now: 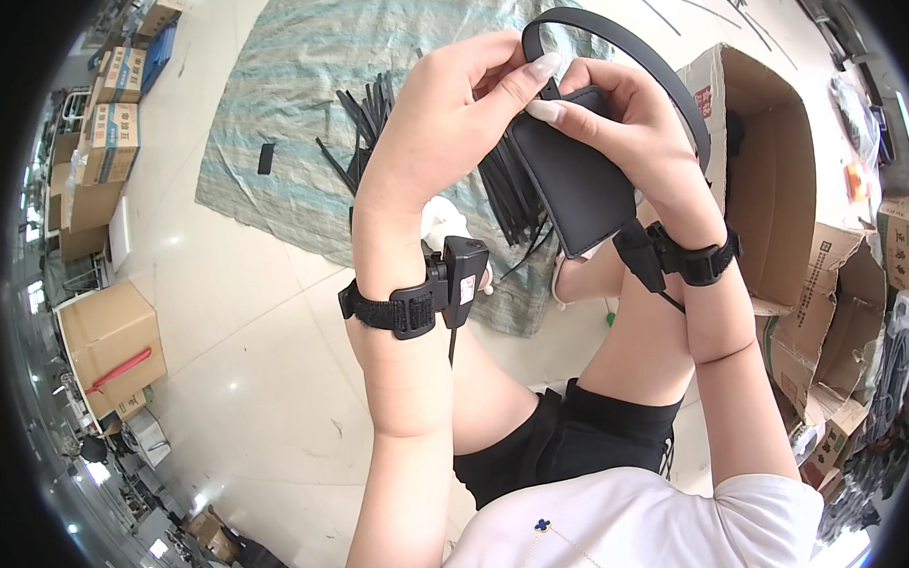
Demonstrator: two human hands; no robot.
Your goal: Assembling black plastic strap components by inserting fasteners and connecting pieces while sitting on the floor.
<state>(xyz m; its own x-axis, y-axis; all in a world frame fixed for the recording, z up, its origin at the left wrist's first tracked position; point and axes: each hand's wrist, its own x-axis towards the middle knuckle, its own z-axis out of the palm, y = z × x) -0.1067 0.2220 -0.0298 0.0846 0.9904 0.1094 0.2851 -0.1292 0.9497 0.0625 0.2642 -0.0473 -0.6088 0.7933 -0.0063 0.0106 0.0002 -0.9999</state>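
A flat black rectangular case point(576, 175) with a leather-like surface and stitched edges hangs tilted in front of me. My right hand point(624, 108) grips its upper part, the thumb lying across the front. Beside it, my left hand point(473, 98) pinches a black strap point(631, 39) at the case's top edge, thumb close to the right thumb. From there the strap arches up and over, passing behind my right hand. The exact joint of strap and case is hidden by my fingers. Below lie several black straps point(517, 197) in a bundle.
A striped green-grey woven sheet point(267, 85) covers the floor ahead, with a small black piece point(267, 158) on it. More black straps point(368, 112) lie behind my left hand. An open cardboard box point(770, 153) stands at the right, a closed carton point(116, 341) at the left.
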